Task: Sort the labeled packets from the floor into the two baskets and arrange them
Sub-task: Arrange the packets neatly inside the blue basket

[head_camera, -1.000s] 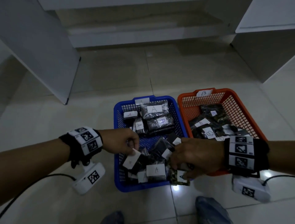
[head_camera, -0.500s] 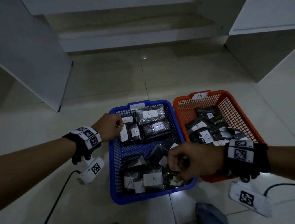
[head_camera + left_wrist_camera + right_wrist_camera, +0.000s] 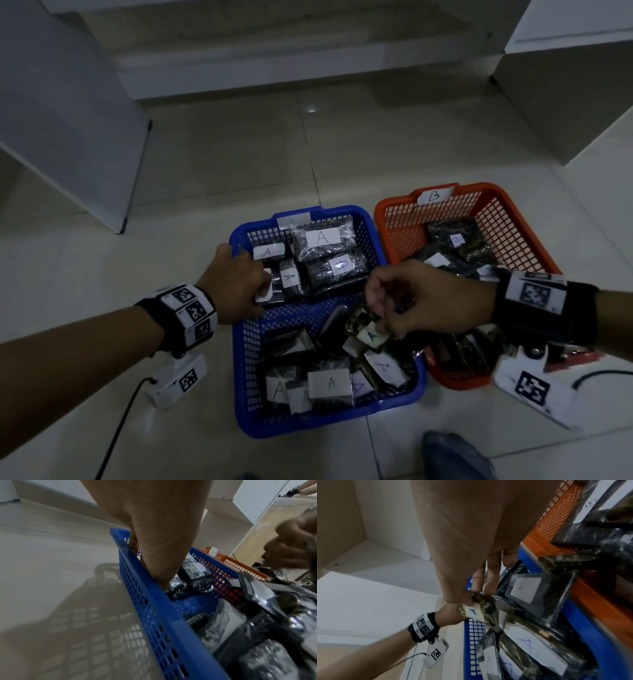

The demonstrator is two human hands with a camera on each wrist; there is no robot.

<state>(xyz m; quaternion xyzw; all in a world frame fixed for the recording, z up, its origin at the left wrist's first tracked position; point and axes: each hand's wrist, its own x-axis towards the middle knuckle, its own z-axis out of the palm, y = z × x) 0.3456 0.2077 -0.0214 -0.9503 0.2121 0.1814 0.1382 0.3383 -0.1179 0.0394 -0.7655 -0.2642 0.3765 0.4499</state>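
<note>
The left hand (image 3: 236,284) reaches into the blue basket (image 3: 245,383) at its far-left corner, fingers curled on a standing A packet (image 3: 265,293), probably tucking it into the row. The right hand (image 3: 428,301) pinches a camouflage packet (image 3: 368,329) over the jumbled near half, label A showing, likely for placing. The orange basket (image 3: 500,233) holds the B packets.

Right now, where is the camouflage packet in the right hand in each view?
Head: camouflage packet centre, under the right hand.
Left wrist: far right edge, blurred.
Right wrist: centre, pinched by fingers, at.
Shared landmark: blue basket.
</note>
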